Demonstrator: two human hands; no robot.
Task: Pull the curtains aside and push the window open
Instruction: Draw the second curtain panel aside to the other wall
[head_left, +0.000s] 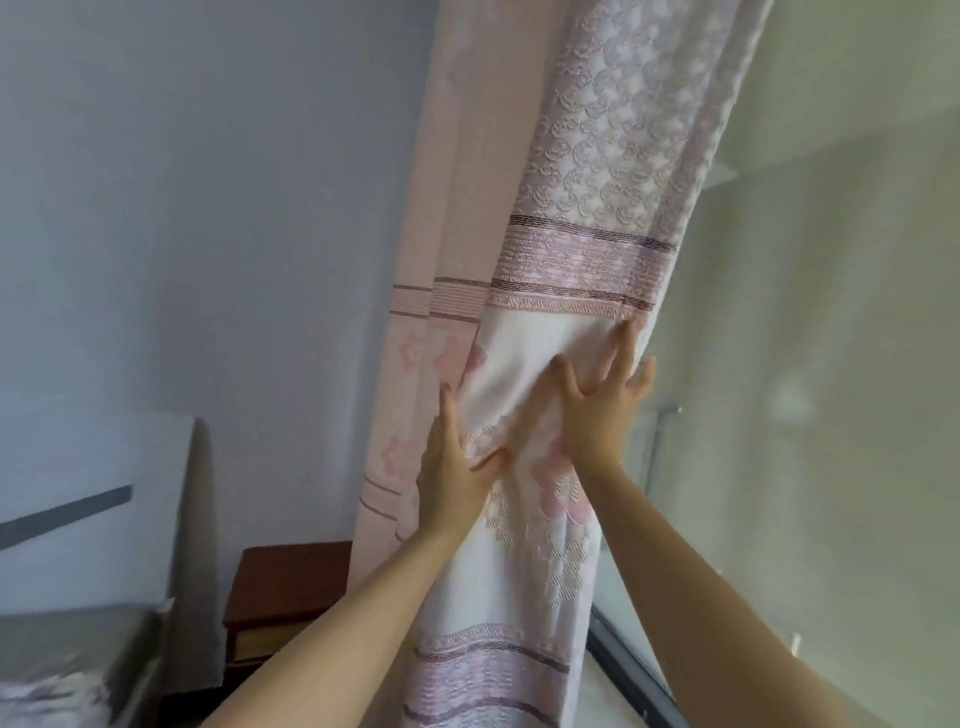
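Fingers (631, 343) of your right hand (597, 410) were spread flat against the curtain (587, 218), with the outer fingertips hooked around its right edge; no fist was formed. Your left hand (457, 462) pinched a fold of the same curtain between thumb and extended fingers, just below and left of the right hand.

Curtain condition: the panel hung bunched in vertical folds at frame centre, between the wall (208, 208) on the left and the window (831, 364) on the right. Its fabric was pale pink and white, with a scalloped texture above, dark-edged horizontal bands at mid-height and near the bottom, and pink floral motifs between them.

Surroundings: the window glass appeared hazy, and its dark lower frame ran beside the curtain's hem. A brown wooden nightstand (291, 587) stood low against the wall, just left of the curtain. A pale headboard (130, 519) stood further left. No legible writing was visible.
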